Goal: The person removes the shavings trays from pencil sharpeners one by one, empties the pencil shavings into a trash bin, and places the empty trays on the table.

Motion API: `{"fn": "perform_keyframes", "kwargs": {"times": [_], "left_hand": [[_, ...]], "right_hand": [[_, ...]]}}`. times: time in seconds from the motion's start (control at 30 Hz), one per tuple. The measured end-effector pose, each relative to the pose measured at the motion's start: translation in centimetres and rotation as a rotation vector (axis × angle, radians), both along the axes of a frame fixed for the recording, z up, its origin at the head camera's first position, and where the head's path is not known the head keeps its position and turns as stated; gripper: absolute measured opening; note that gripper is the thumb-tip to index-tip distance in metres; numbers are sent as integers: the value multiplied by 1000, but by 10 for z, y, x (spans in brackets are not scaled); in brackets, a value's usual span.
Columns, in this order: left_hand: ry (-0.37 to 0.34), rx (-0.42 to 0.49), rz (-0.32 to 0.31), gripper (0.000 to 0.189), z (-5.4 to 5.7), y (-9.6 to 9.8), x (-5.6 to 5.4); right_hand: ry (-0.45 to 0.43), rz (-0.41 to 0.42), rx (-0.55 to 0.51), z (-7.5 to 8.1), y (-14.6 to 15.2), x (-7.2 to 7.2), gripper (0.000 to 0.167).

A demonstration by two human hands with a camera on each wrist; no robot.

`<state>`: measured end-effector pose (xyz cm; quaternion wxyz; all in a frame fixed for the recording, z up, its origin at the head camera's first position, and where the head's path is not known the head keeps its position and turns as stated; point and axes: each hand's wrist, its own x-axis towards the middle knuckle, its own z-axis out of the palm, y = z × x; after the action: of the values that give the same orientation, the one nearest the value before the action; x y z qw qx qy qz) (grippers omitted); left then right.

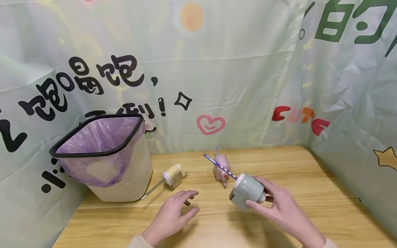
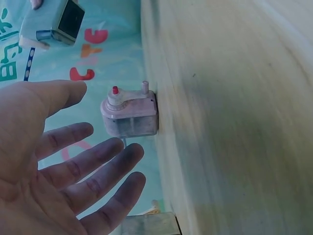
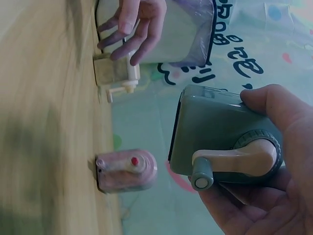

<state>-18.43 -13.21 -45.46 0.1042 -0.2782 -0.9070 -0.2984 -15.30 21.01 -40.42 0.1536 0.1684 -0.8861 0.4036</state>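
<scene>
My right hand (image 1: 283, 208) holds a grey-green hand-crank pencil sharpener (image 1: 252, 193) above the table, thumb on one side and fingers on the other. From its front a blue patterned pencil (image 1: 214, 162) sticks out toward the upper left. Its crank handle (image 3: 234, 161) faces the right wrist camera. Apart from everything, my left hand (image 1: 173, 213) hovers over the table with spread, relaxed fingers. Between the hands, farther back, stands a pink pencil sharpener (image 1: 219, 167), a blue pencil tip showing behind it. A yellow sharpener (image 1: 173, 176) with a dark pencil (image 1: 153, 189) in it stands beyond the left hand.
At the left rear is a pale waste bin (image 1: 136, 175) with a black rim and purple liner. A printed cloth (image 1: 248, 86) hangs behind the wooden table (image 1: 310, 179) and along its sides.
</scene>
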Motion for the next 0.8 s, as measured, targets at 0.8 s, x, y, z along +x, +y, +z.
{"fn": "perform_keyframes", "kwargs": {"times": [0.8], "left_hand": [[-228, 168, -180, 30, 0, 2, -4]], "right_hand": [[-3, 181, -32, -12, -19, 5, 56]]}}
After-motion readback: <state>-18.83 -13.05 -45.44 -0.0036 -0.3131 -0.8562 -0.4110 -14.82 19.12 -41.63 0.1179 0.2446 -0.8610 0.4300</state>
